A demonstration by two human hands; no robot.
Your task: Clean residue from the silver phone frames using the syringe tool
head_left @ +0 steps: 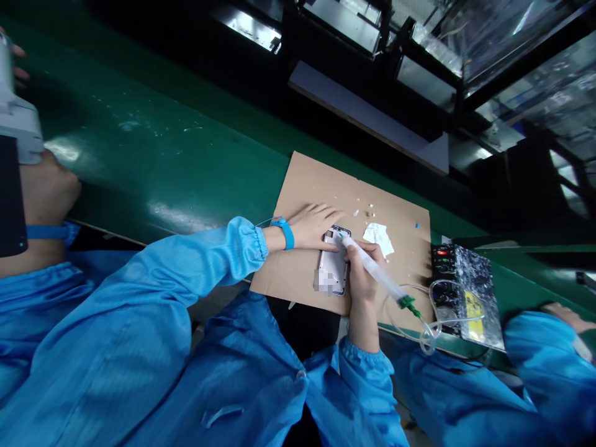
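A phone housing [333,267] with a pale inner face lies on a cardboard sheet [298,186]. My left hand [314,227], wearing a blue wrist strap [285,233], rests flat with its fingers stretched past the top of the housing. Its thumb touches the housing's left side. My right hand [362,273] is closed round a dispensing syringe [379,274], held slanted with its tip over the upper part of the housing. From the syringe's green cap, a clear tube [431,326] curls off to the right. Whether the tip touches the surface I cannot tell.
Crumpled white paper [379,238] and small white scraps lie on the cardboard. A stained black control box [465,295] with a red display stands at right on the green bench [200,155]. Co-workers' arms show at both sides. A white shelf board [367,115] lies beyond.
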